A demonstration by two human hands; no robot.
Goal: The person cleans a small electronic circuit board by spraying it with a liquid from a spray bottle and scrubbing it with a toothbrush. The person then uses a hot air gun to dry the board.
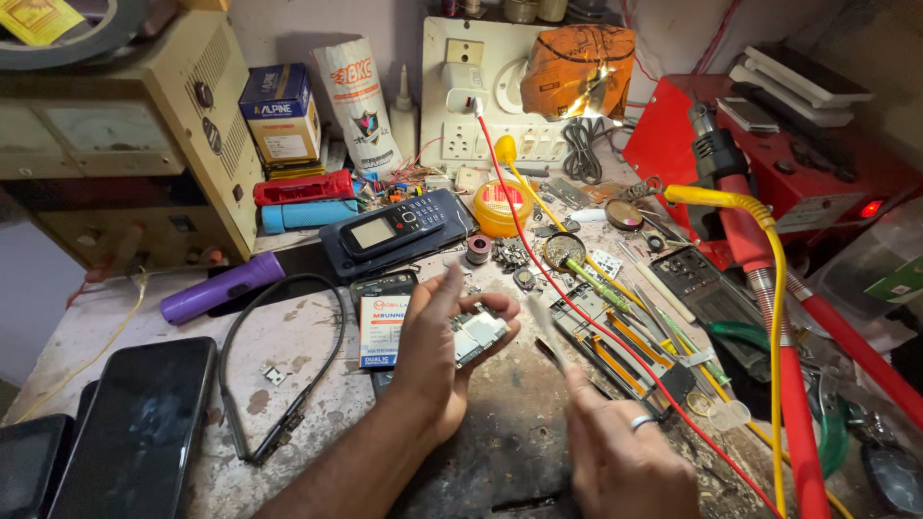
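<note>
Around the small circuit board (478, 332) at the bench's middle, largest first:

- Behind and left of the board, a beige metal instrument case (125, 144) with a dial window fills the corner.
- Right of the board, a red box-shaped unit (769, 154) with a lit lamp; red and yellow cables (774, 317) cross in front of it.
- Left and nearer, a dark glossy phone (139, 428) lies flat.
- Behind the board, a white paper packet (358, 101) with red print leans on the wall, a blue and yellow carton (281, 113) beside it.
- Just left of the board, a white and blue rectangular battery label (382, 330).
- The left hand (433, 360) clamps the board between thumb and fingers.
- The right hand (620, 452), ringed, pinches a thin blurred tool (548, 327) beside the board.
</note>
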